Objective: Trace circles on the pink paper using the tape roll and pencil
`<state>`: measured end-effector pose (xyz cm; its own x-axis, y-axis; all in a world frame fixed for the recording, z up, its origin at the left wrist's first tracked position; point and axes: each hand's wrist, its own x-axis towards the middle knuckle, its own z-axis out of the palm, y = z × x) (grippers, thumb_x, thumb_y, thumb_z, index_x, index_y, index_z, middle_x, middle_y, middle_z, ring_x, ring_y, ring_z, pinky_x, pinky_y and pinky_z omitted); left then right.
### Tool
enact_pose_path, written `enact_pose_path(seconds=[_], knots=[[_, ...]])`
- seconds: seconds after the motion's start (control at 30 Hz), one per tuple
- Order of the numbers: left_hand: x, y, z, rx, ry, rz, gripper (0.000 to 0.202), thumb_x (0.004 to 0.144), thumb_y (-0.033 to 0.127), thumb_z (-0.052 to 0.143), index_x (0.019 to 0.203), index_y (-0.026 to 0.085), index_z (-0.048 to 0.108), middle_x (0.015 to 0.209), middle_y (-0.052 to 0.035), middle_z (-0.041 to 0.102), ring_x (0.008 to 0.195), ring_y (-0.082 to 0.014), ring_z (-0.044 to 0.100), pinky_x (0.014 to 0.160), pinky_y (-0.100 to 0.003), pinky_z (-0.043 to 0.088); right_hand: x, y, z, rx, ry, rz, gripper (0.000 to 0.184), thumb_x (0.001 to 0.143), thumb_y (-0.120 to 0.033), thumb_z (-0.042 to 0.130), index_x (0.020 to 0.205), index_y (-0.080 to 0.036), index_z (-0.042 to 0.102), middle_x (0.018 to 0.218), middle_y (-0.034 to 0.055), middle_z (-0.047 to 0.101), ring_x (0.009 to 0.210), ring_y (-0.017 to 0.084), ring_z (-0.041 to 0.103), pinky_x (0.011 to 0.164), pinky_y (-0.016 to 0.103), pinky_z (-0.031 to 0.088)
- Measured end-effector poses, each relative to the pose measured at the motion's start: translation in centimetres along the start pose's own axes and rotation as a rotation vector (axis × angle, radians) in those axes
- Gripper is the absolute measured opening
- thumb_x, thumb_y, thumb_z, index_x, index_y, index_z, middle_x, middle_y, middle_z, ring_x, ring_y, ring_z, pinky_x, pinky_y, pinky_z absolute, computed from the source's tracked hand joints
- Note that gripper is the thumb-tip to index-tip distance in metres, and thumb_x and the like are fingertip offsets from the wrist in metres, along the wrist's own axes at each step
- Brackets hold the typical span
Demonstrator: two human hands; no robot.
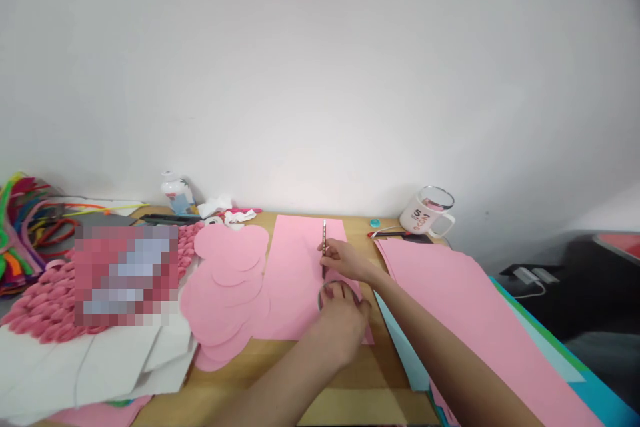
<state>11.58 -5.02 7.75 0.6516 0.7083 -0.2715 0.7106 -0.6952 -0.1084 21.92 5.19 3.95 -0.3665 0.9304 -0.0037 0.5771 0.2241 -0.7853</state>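
Note:
A sheet of pink paper (290, 280) lies in the middle of the wooden table. On its lower right part rests a round see-through disc (324, 294) with a dark rim. The fingers of my left hand (343, 323) are on the disc, holding it against the paper and covering much of it. Just beyond, my right hand (346, 258) pinches a patterned pencil (324, 233), held nearly upright with its tip down near the disc's far edge. Several cut pink paper shapes with rounded edges (225, 300) overlap to the left of the sheet.
To the right are a stack of pink sheets (465, 307), blue paper (400, 340) and a white mug (423, 217). A white bottle (177, 193) stands at the back left. Pink chunky knitting (45, 307), white sheets (100, 367) and colourful pipe cleaners (20, 240) fill the left side.

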Motion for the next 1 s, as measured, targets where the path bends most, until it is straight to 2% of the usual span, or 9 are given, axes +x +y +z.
enact_pose_path(seconds=[0.17, 0.37, 0.53, 0.6, 0.7, 0.8, 0.93, 1.0], knots=[[0.0, 0.0, -0.3, 0.010, -0.017, -0.012, 0.046, 0.077, 0.014, 0.056, 0.123, 0.013, 0.050, 0.111, -0.0238, 0.057, 0.102, -0.0358, 0.050, 0.070, -0.040, 0.040, -0.5, 1.4, -0.9, -0.013, 0.068, 0.073, 0.023, 0.077, -0.013, 0.053, 0.100, -0.016, 0.055, 0.073, 0.0014, 0.067, 0.070, 0.016, 0.064, 0.065, 0.025, 0.046], [0.1, -0.1, -0.2, -0.012, -0.037, 0.004, 0.050, 0.075, 0.013, 0.058, 0.124, 0.012, 0.049, 0.127, -0.0280, 0.047, 0.107, -0.0377, 0.049, 0.074, -0.042, 0.039, -0.9, 2.4, -1.9, -0.034, 0.094, 0.111, 0.022, 0.073, -0.010, 0.056, 0.094, -0.017, 0.058, 0.065, -0.0018, 0.065, 0.064, 0.015, 0.065, 0.063, 0.025, 0.048], [-0.2, -0.2, 0.5, -0.012, 0.054, 0.001, 0.044, 0.074, 0.011, 0.057, 0.117, 0.011, 0.052, 0.117, -0.0236, 0.053, 0.101, -0.0341, 0.051, 0.073, -0.040, 0.039, -0.4, 1.7, -1.4, 0.385, 0.129, 0.125, 0.018, 0.078, -0.022, 0.057, 0.095, -0.018, 0.059, 0.064, -0.0022, 0.066, 0.068, 0.016, 0.068, 0.069, 0.029, 0.053], [-0.4, -0.3, 0.6, 0.002, 0.079, 0.021, 0.043, 0.072, 0.012, 0.059, 0.114, 0.009, 0.053, 0.111, -0.0231, 0.055, 0.098, -0.0331, 0.051, 0.072, -0.039, 0.040, -0.1, 1.5, -0.9, 0.468, 0.140, 0.156, 0.019, 0.078, -0.026, 0.058, 0.094, -0.017, 0.060, 0.067, -0.0008, 0.068, 0.070, 0.016, 0.068, 0.068, 0.028, 0.052], [-0.7, -0.5, 1.0, 0.040, 0.093, 0.007, 0.039, 0.072, 0.012, 0.059, 0.110, 0.005, 0.056, 0.104, -0.0236, 0.058, 0.096, -0.0330, 0.052, 0.071, -0.040, 0.041, 0.2, 1.5, -0.6, 0.445, 0.096, 0.226, 0.018, 0.077, -0.027, 0.059, 0.091, -0.016, 0.062, 0.069, 0.0001, 0.069, 0.069, 0.016, 0.067, 0.065, 0.026, 0.050], [-1.1, -1.2, 1.9, 0.049, 0.106, -0.041, 0.029, 0.076, 0.010, 0.052, 0.104, 0.005, 0.062, 0.104, -0.0246, 0.059, 0.099, -0.0349, 0.052, 0.076, -0.046, 0.041, 0.3, 1.3, -0.5, 0.389, 0.066, 0.253, 0.014, 0.077, -0.023, 0.057, 0.088, -0.017, 0.062, 0.070, 0.0001, 0.069, 0.070, 0.016, 0.067, 0.065, 0.026, 0.049], [-1.8, -2.5, 3.3, -0.030, 0.097, -0.087, 0.029, 0.079, 0.008, 0.048, 0.102, 0.008, 0.066, 0.105, -0.0208, 0.060, 0.105, -0.0360, 0.051, 0.082, -0.050, 0.040, 0.4, 1.1, -0.3, 0.282, 0.096, 0.241, 0.012, 0.077, -0.017, 0.052, 0.083, -0.015, 0.061, 0.068, 0.0031, 0.070, 0.068, 0.017, 0.067, 0.063, 0.025, 0.048], [-2.2, -2.8, 3.7, -0.074, 0.098, -0.115, 0.032, 0.080, 0.008, 0.046, 0.104, 0.010, 0.067, 0.104, -0.0200, 0.060, 0.108, -0.0367, 0.049, 0.081, -0.051, 0.040, 0.6, 1.4, -0.5, 0.159, 0.114, 0.270, 0.014, 0.077, -0.017, 0.049, 0.083, -0.014, 0.062, 0.066, 0.0037, 0.070, 0.066, 0.017, 0.066, 0.058, 0.023, 0.046]])
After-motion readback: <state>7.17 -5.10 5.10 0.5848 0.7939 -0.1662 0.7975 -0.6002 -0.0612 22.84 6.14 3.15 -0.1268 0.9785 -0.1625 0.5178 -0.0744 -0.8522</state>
